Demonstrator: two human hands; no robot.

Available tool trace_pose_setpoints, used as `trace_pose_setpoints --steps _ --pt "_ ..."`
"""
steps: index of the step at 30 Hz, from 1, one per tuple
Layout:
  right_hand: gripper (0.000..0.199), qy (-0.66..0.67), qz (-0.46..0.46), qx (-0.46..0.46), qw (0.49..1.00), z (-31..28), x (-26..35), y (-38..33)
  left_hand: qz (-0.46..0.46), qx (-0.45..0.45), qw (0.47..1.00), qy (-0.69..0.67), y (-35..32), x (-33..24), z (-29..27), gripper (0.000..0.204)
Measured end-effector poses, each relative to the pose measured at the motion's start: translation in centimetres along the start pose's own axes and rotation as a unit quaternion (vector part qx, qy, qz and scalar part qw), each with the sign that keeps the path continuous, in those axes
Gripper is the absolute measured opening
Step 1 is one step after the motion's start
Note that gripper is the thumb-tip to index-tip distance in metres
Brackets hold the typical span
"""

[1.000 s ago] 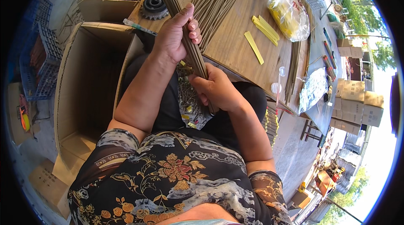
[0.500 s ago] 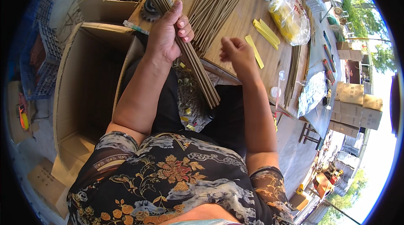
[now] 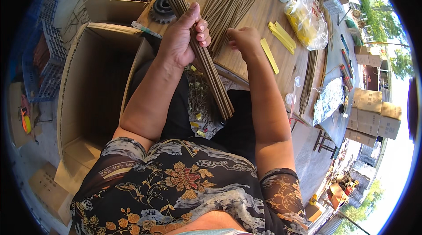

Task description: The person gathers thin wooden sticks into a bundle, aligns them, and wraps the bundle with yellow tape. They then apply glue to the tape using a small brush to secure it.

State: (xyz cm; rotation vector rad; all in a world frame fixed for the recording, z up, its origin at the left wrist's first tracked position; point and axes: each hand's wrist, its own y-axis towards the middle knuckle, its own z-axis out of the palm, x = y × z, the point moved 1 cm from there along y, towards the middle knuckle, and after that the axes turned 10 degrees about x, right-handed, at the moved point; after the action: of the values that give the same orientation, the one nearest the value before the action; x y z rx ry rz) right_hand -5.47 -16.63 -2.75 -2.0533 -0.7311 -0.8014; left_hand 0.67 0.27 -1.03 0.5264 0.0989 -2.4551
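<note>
Our left hand (image 3: 188, 37) is wrapped firmly around a bundle of thin brown sticks (image 3: 212, 76), thumb on top. Bundle slants over the lap, lower ends free and roughly level. Grip sits well above those ends, probably to keep the sticks parallel and leave that end accessible.

Right hand (image 3: 246, 41) is half-curled at the near end of the loose stick pile (image 3: 235, 4) on the wooden table (image 3: 263, 12). Can't tell if we're pinching a stick; fingertips too small and partly turned away.

Yellow strips (image 3: 282, 38) plus a single yellow strip (image 3: 269, 56) lie just right of that hand, likely for easy reach.

Hidden: top of bundle and far end of pile run out of frame; left fingers cover the bundle's middle, so no stick count. Open carton (image 3: 94, 81) at our left: interior mostly shadow.
</note>
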Motion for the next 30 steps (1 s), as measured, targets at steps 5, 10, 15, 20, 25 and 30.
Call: trace_pose_setpoints --steps 5,10,15,20,25,30 --pt "0.019 0.093 -0.052 -0.035 0.994 -1.1 -0.2 -2.6 0.011 -0.032 0.999 0.010 0.0 0.3 0.5 0.029" --pt "0.017 0.002 -0.242 -0.134 0.961 -1.0 1.9 -10.0 0.011 -0.053 0.998 0.033 0.0 0.2 0.0 0.029" --pt "0.017 -0.143 -0.404 -0.134 0.893 1.4 1.5 -15.1 0.016 -0.048 0.999 0.008 0.0 0.5 0.0 0.030" --pt "0.019 -0.177 -0.406 -0.109 0.890 2.8 1.0 -15.8 -0.002 -0.046 0.999 -0.005 0.1 0.5 -0.2 0.032" --pt "0.022 -0.214 -0.432 -0.111 0.869 3.2 1.6 -16.2 0.003 -0.047 0.999 0.006 0.3 0.5 -0.7 0.033" --pt "0.022 -0.236 -0.427 -0.109 0.866 3.4 1.6 -16.2 0.007 -0.018 1.000 0.000 0.4 0.5 -1.0 0.031"
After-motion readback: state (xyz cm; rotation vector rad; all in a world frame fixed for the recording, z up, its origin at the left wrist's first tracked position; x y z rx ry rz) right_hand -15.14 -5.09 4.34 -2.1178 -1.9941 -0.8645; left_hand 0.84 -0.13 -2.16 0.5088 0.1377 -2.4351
